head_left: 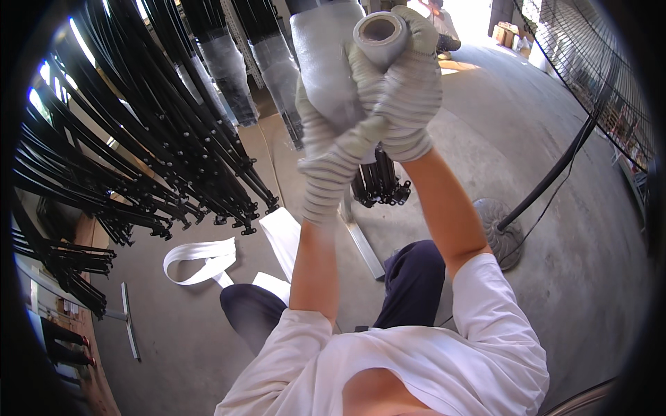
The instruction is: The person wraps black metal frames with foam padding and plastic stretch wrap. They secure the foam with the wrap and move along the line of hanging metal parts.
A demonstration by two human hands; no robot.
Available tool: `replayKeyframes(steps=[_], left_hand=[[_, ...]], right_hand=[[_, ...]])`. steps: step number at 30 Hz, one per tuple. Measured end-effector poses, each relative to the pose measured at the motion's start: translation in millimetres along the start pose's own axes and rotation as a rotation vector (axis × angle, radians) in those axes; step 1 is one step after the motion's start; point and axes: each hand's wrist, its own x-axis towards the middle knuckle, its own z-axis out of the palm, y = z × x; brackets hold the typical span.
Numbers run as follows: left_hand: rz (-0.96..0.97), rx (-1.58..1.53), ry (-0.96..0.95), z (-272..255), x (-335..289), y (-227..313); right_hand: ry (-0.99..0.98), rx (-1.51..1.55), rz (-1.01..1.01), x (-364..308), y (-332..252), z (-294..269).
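Both of my hands wear white striped knit gloves. My right hand (411, 93) is closed around a roll of clear stretch film (399, 53), whose hollow core end points toward me. My left hand (329, 156) wraps around the lower part of a film-wrapped bundle (326, 52), just left of the roll. Beneath my hands, black rod ends with small brackets (380, 182) stick out of that bundle. Where the film meets the bundle is hidden by my gloves.
Long black rods (156, 125) hang in rows at the left, some film-wrapped (225, 76). White strips (201, 260) and a metal stand leg (362, 243) are on the floor. A fan (590, 76) with a round base (499, 232) stands right. Another person (444, 28) is far off.
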Motion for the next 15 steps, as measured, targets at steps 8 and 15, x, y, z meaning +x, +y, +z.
replayKeyframes(steps=[8,15], left_hand=[[0.17,0.757,-0.004,-23.1,3.0,16.4],[0.04,0.714,-0.065,-48.3,8.4,34.4]], right_hand=[[-0.96,0.396,0.627,63.8,75.1,-8.9],[-1.049,0.635,0.597,78.8,86.1,-36.5]])
